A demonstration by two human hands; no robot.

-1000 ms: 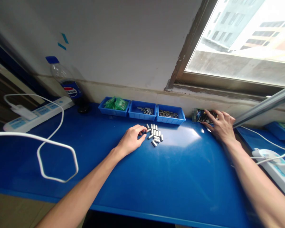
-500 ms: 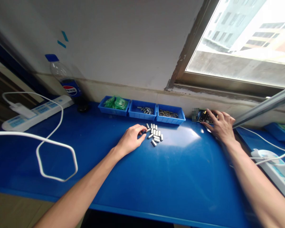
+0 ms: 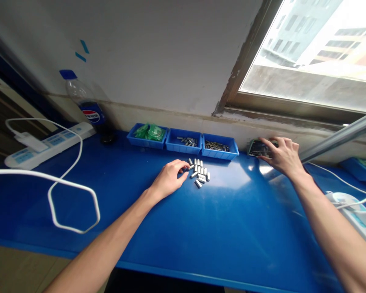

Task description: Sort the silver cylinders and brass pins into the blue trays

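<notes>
Since the left hand curls beside them, the pieces lie within reach; whether it pinches one, I cannot tell. The right hand, spread over the phone, perhaps steadies it.

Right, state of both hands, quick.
Left hand: fingers curled beside the metal pieces; whether it holds one cannot be told.
Right hand: fingers spread at the phone; whether it grips it cannot be told.
</notes>
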